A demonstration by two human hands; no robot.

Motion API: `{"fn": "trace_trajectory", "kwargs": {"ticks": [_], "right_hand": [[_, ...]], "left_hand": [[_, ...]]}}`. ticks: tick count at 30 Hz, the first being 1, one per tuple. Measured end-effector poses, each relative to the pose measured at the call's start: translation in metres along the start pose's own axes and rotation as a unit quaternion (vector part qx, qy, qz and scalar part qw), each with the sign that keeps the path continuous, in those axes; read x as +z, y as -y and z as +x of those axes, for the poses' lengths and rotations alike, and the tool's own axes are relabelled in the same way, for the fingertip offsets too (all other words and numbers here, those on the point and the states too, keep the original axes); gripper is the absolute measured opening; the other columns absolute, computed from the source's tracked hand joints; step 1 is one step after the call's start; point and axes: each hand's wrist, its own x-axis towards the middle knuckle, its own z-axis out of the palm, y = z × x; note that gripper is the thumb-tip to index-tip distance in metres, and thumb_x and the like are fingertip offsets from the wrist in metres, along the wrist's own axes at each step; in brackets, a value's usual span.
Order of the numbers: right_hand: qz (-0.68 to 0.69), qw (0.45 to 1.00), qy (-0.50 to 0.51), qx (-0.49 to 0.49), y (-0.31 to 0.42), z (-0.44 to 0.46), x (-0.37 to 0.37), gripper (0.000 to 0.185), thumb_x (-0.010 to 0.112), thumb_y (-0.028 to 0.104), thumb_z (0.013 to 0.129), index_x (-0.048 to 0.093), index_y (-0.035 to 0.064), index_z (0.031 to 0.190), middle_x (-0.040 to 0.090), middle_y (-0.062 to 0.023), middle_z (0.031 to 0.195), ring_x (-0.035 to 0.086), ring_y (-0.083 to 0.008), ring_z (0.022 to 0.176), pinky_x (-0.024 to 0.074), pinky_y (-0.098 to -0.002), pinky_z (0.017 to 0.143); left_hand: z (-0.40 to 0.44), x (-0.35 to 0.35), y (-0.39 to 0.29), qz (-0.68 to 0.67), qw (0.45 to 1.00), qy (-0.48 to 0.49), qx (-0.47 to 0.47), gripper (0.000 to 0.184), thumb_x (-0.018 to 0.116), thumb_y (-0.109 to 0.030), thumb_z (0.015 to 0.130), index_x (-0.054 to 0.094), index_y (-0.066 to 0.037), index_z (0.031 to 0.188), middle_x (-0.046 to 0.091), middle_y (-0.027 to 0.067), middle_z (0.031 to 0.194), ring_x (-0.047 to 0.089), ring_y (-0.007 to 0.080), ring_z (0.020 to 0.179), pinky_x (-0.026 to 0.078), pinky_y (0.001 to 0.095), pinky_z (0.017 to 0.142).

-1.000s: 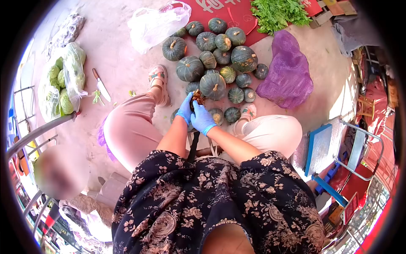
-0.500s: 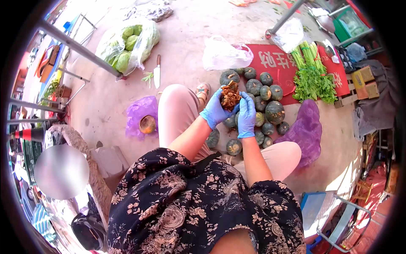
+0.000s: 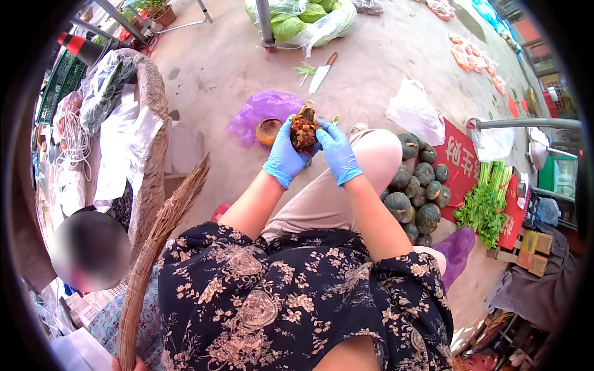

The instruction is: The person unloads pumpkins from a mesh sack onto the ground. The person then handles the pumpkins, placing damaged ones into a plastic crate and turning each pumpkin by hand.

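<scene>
Both of my hands wear blue gloves and are raised in front of my knees. My left hand cups a ragged brown clump from the left and below; its exact kind is unclear. At the clump's right side, my right hand presses its thumb and fingers against it. Just behind my left hand, a cut orange-brown gourd-like piece with a hollow top lies on a crumpled purple bag on the ground.
Several dark green pumpkins lie right of my knee, by a red mat and celery. A knife rests ahead, below bagged cabbages. At left, another person's hand holds a straw broom.
My view and body have turned left, so the purple bag is now just behind my hands and the pumpkins sit to the right. A straw broom has come into view. The clump stays in my hands.
</scene>
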Motion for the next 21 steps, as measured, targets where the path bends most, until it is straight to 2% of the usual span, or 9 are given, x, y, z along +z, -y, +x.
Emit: {"fn": "trace_trajectory", "kwargs": {"ticks": [1, 3, 4, 6, 10, 13, 15, 19, 21], "right_hand": [[0.006, 0.999, 0.023, 0.047, -0.02, 0.01, 0.01, 0.035, 0.049, 0.015, 0.087, 0.052, -0.0015, 0.118, 0.059, -0.0031, 0.094, 0.052, -0.0082, 0.078, 0.0436, -0.0226, 0.07], [-0.05, 0.991, 0.058, 0.113, -0.054, 0.025, 0.019, 0.037, 0.049, 0.016, 0.086, 0.051, -0.0014, 0.119, 0.059, -0.0051, 0.094, 0.053, -0.0101, 0.076, 0.0442, -0.0234, 0.069], [-0.031, 0.989, 0.052, 0.137, -0.072, 0.032, 0.023, 0.035, 0.049, 0.016, 0.084, 0.054, -0.0015, 0.114, 0.06, -0.0062, 0.092, 0.055, -0.012, 0.076, 0.0446, -0.0247, 0.068], [0.005, 0.983, 0.037, 0.182, -0.09, 0.038, 0.027, 0.032, 0.049, 0.017, 0.079, 0.059, -0.0017, 0.103, 0.062, -0.0086, 0.088, 0.057, -0.0159, 0.075, 0.0455, -0.0272, 0.066], [0.114, 0.949, -0.004, 0.295, -0.075, 0.042, 0.021, 0.009, 0.05, 0.018, 0.08, 0.054, 0.0114, 0.076, 0.055, -0.0014, 0.07, 0.051, -0.0124, 0.061, 0.0401, -0.0261, 0.055], [0.15, 0.943, -0.039, 0.294, -0.082, 0.047, 0.012, 0.012, 0.051, 0.023, 0.082, 0.055, 0.0114, 0.079, 0.055, -0.0007, 0.071, 0.051, -0.0117, 0.061, 0.0407, -0.0256, 0.056], [0.177, 0.945, -0.033, 0.274, -0.087, 0.049, 0.009, 0.015, 0.052, 0.026, 0.083, 0.055, 0.0112, 0.08, 0.056, -0.0006, 0.072, 0.051, -0.0114, 0.061, 0.0408, -0.025, 0.056], [0.216, 0.952, -0.023, 0.214, -0.081, 0.046, 0.0, 0.017, 0.053, 0.028, 0.084, 0.055, 0.0111, 0.082, 0.056, -0.0005, 0.072, 0.051, -0.0104, 0.062, 0.041, -0.0238, 0.055], [0.2, 0.955, -0.028, 0.219, -0.091, 0.051, -0.012, 0.025, 0.052, 0.029, 0.086, 0.056, 0.0069, 0.095, 0.059, -0.0032, 0.082, 0.055, -0.0138, 0.071, 0.0449, -0.0266, 0.064]], "left_hand": [[0.004, -0.025, -0.005, -0.018, 0.999, -0.038, 0.007, 0.035, 0.042, -0.038, 0.09, 0.054, -0.013, 0.112, 0.061, 0.0049, 0.104, 0.059, 0.0188, 0.091, 0.049, 0.0329, 0.076], [0.012, -0.08, -0.008, -0.038, 0.999, -0.004, -0.009, 0.037, 0.04, -0.038, 0.09, 0.053, -0.013, 0.114, 0.06, 0.0055, 0.108, 0.057, 0.0201, 0.096, 0.048, 0.0364, 0.081], [0.014, -0.096, -0.011, -0.046, 0.999, 0.015, -0.018, 0.038, 0.039, -0.038, 0.09, 0.052, -0.013, 0.115, 0.059, 0.0057, 0.109, 0.056, 0.0208, 0.098, 0.047, 0.0382, 0.083], [0.016, -0.107, -0.012, -0.077, 0.996, -0.044, -0.022, 0.041, 0.038, -0.039, 0.089, 0.052, -0.012, 0.116, 0.058, 0.0062, 0.11, 0.055, 0.0222, 0.1, 0.046, 0.0388, 0.082], [0.028, -0.13, -0.025, -0.152, 0.987, -0.039, -0.034, 0.047, 0.035, -0.042, 0.087, 0.05, -0.01, 0.118, 0.057, 0.0085, 0.111, 0.053, 0.0261, 0.102, 0.047, 0.0404, 0.079], [0.039, -0.13, -0.031, -0.176, 0.983, -0.038, -0.023, 0.053, 0.032, -0.048, 0.089, 0.049, -0.007, 0.118, 0.057, 0.0115, 0.108, 0.054, 0.0275, 0.097, 0.047, 0.0411, 0.077], [0.042, -0.131, -0.029, -0.167, 0.985, -0.034, -0.016, 0.051, 0.038, -0.043, 0.085, 0.049, -0.006, 0.118, 0.057, 0.0104, 0.11, 0.054, 0.0271, 0.098, 0.048, 0.0401, 0.077], [0.043, -0.116, -0.022, -0.171, 0.984, -0.049, 0.018, 0.049, 0.037, -0.043, 0.086, 0.05, -0.007, 0.118, 0.057, 0.0109, 0.11, 0.055, 0.0276, 0.097, 0.048, 0.0405, 0.077], [0.047, -0.095, -0.025, -0.156, 0.986, -0.004, 0.053, 0.049, 0.037, -0.044, 0.087, 0.049, -0.009, 0.118, 0.057, 0.011, 0.11, 0.055, 0.0278, 0.097, 0.048, 0.0408, 0.076]]}}
